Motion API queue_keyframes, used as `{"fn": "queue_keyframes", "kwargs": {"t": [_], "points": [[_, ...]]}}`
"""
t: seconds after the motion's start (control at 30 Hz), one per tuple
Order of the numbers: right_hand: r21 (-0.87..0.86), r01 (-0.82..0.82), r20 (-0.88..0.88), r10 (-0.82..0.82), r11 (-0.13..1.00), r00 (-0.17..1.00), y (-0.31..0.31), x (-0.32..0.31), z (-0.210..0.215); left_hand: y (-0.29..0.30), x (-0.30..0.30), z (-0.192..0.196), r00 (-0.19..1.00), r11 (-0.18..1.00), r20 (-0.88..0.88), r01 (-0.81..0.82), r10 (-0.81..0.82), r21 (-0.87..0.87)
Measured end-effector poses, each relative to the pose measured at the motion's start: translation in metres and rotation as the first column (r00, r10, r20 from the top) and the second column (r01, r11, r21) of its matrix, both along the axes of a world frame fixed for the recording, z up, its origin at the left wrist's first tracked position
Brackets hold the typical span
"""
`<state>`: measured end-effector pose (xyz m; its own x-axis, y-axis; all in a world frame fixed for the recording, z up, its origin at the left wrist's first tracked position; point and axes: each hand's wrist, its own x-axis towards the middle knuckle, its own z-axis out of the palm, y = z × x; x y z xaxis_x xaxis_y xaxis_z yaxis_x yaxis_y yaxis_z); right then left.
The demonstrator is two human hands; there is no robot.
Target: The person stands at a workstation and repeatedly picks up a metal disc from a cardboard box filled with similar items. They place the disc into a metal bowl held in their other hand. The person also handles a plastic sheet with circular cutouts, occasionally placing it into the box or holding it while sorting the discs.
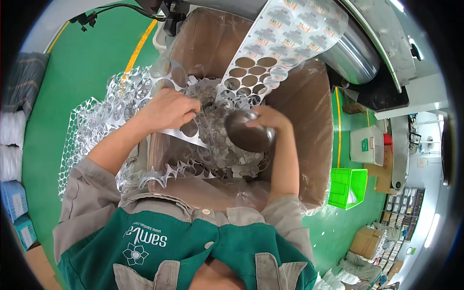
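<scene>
Industrial workshop or small factory floor. Production is indicated by a polished metal roller (355,53) at far right, with a printed sheet (292,31) punched in rows of round holes hanging from it. Below stands a large plastic-lined carton (309,125) of loose discs (239,162); perforated scrap (96,140) is heaped at left. Characteristic of such premises: green floor (92,58) marked with yellow lines (140,46), and, at right, a bright green crate (340,188), a white bin (362,145) and stocked shelving (406,208).
</scene>
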<state>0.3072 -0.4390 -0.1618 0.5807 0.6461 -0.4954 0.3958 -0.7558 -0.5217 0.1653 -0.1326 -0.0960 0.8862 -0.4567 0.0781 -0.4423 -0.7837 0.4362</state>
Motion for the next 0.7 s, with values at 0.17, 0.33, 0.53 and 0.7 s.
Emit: {"fn": "queue_keyframes", "kwargs": {"t": [0.17,0.33,0.53,0.7], "points": [[0.839,0.543,-0.539,0.165,0.026,0.826,-0.036,-0.016,0.071,-0.003,-0.002,0.008,0.998,0.999,-0.054,-0.01,0.012,0.04],[0.511,0.811,-0.851,-0.296,-0.284,0.433,-0.082,0.021,-0.105,-0.006,0.0,0.007,0.999,0.998,-0.052,-0.009,0.006,-0.058],[-0.317,0.432,0.067,-0.434,0.844,0.898,-0.076,-0.03,-0.208,-0.007,0.006,0.004,0.995,0.998,-0.084,-0.054,0.05,-0.04],[-0.414,-0.156,0.049,0.193,0.897,0.98,-0.017,-0.014,-0.093,-0.005,0.007,-0.001,0.997,0.993,-0.051,-0.07,0.066,-0.093]]}}
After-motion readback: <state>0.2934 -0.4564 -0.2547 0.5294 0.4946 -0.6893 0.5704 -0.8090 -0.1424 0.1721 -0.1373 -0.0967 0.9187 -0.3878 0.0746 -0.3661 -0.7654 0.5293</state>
